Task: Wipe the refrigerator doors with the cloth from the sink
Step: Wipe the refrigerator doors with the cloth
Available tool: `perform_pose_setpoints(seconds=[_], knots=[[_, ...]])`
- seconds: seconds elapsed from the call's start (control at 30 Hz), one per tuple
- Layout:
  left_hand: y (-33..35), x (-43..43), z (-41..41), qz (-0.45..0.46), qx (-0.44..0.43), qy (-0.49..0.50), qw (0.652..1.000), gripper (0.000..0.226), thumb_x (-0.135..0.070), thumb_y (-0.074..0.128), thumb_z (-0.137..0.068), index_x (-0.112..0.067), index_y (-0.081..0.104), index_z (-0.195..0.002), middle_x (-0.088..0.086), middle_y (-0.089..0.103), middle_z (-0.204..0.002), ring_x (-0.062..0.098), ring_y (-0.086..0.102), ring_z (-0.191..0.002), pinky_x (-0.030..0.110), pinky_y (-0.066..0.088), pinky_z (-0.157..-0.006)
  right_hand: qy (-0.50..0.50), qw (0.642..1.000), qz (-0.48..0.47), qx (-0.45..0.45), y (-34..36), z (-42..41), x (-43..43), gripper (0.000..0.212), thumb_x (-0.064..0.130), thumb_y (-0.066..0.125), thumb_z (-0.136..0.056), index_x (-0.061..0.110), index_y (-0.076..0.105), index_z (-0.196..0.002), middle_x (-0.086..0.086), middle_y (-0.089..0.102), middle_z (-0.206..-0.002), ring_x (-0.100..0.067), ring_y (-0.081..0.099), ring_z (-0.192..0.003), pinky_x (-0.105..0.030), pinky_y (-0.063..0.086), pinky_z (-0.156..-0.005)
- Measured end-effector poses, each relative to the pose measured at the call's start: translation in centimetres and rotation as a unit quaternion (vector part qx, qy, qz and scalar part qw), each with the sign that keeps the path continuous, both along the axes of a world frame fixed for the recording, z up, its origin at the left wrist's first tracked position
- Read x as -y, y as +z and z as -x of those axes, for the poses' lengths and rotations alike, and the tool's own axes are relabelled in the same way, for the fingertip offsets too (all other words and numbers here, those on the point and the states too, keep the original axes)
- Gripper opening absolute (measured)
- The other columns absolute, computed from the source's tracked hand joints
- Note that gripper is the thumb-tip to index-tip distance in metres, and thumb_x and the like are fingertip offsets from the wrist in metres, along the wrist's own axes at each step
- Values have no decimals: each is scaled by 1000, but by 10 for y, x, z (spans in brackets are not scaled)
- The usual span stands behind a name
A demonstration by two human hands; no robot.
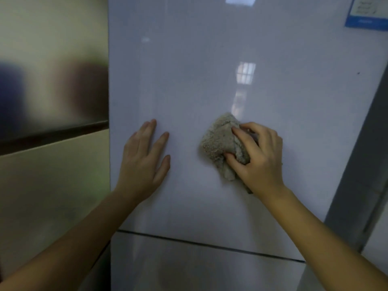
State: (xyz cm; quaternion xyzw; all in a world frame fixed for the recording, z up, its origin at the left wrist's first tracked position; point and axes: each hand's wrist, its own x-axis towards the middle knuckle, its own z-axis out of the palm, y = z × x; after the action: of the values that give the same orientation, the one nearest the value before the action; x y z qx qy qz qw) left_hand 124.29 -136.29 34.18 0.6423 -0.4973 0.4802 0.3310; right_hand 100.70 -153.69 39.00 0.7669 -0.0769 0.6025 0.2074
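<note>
Cloth (222, 143) gripped by right hand (258, 156) | left hand (142, 162) flat on door (210, 70)

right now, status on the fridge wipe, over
Left grip open, flat on the white door. Right grip holds the cloth against the same door. Nothing blocking the cloth; blue label far up right.

Kitchen, likely a home: glossy white refrigerator door (210, 80) fills centre frame; second steel-coloured fridge (52, 101) at left; blue label (367, 13) upper right.
</note>
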Motion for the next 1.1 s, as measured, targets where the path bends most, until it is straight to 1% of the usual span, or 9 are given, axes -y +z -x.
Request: perform_pose_setpoints(seconds=[0.23,0.37,0.47,0.63,0.77,0.9,1.0,1.07,1.1], knots=[[-23,16,13,21,38,-25,999,51,-35,46,-98,-9,53,-141,21,34,-159,37,33,-148,51,30,-117,-1,1000,5,19,-37,6,3,52,33,78,-83,8,67,-127,-9,63,-125,-30,55,-114,-40,43,-94],[-33,23,18,25,30,-34,999,52,-36,44,-99,-8,53,-141,20,34,-159,37,31,-149,54,26,-121,-11,998,48,-34,-65,16,9,52,37,78,-85,9,68,-127,-11,65,-123,-30,59,-110,-40,47,-90],[-32,25,18,38,36,-31,998,50,-36,45,-98,-8,55,-139,20,37,-157,38,35,-147,54,29,-119,-22,996,72,-43,-64,29,20,50,35,77,-86,8,68,-128,-13,65,-123,-32,60,-110,-42,49,-89],[-31,28,17,59,24,-45,997,51,-38,43,-98,-9,56,-138,19,38,-156,37,35,-146,51,29,-117,-8,998,55,14,-49,40,24,54,21,74,-89,11,55,-138,-11,54,-137,-30,54,-121,-39,41,-99],[-34,30,16,48,30,-49,997,55,-37,44,-98,-8,51,-143,21,32,-159,38,29,-149,53,24,-122,-9,996,84,18,-43,35,22,42,9,69,-89,15,66,-130,-16,58,-133,-32,53,-122,-40,41,-101],[-33,30,17,58,31,-45,997,54,-37,44,-98,-7,52,-142,22,34,-158,39,31,-148,52,24,-121,-9,998,32,59,-53,33,23,39,19,73,-91,15,68,-129,-15,60,-132,-30,54,-121,-39,42,-100],[-34,30,20,60,33,-44,997,53,-35,46,-98,-6,52,-142,23,35,-157,40,32,-147,54,25,-121,-22,998,51,32,-67,31,22,45,33,78,-89,15,69,-129,-17,61,-131,-31,55,-121,-40,43,-100],[-34,29,20,57,35,-42,997,53,-35,46,-98,-6,52,-142,23,35,-158,40,32,-147,54,25,-121,-26,997,72,19,-66,36,25,42,32,77,-90,16,70,-128,-17,62,-129,-32,57,-118,-42,45,-97],[-34,29,20,56,36,-42,997,53,-35,46,-98,-6,52,-142,22,35,-158,40,32,-147,53,25,-121,-26,997,65,35,-61,38,27,40,30,76,-91,16,70,-128,-16,62,-130,-32,56,-118,-42,45,-97]])
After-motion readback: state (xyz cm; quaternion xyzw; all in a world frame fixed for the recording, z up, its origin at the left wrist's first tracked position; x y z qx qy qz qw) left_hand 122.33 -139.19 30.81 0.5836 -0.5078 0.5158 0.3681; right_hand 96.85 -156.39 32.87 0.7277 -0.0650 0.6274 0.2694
